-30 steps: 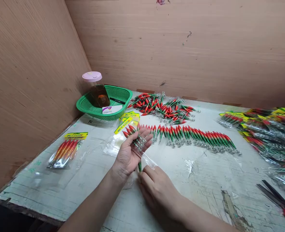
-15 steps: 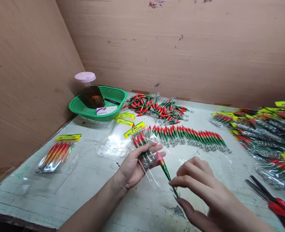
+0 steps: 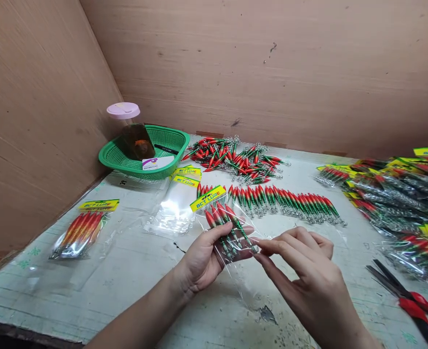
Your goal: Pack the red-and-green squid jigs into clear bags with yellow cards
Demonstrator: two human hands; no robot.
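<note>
My left hand point(image 3: 203, 259) grips a clear plastic bag point(image 3: 231, 242) with a yellow header card point(image 3: 208, 198); several red and green fishing lures point(image 3: 225, 226) lie inside it. My right hand point(image 3: 304, 276) pinches the tail of a lure at the bag's open end, fingertips touching the bag just right of my left thumb. A row of loose red and green lures point(image 3: 286, 201) lies on the table beyond my hands, and a tangled heap of lures point(image 3: 235, 160) sits farther back.
A green basket point(image 3: 119, 162) with a pink-lidded jar point(image 3: 123, 112) stands at the back left. Empty bags point(image 3: 179, 206) lie near it. A filled pack point(image 3: 85, 228) rests at left. Many filled packs point(image 3: 399, 198) pile up at right, with red-handled scissors point(image 3: 410, 300) below them.
My right hand has brought a loose lure up from the table to the bag's opening and slid it in beside the others. My left hand kept hold of the bag.
</note>
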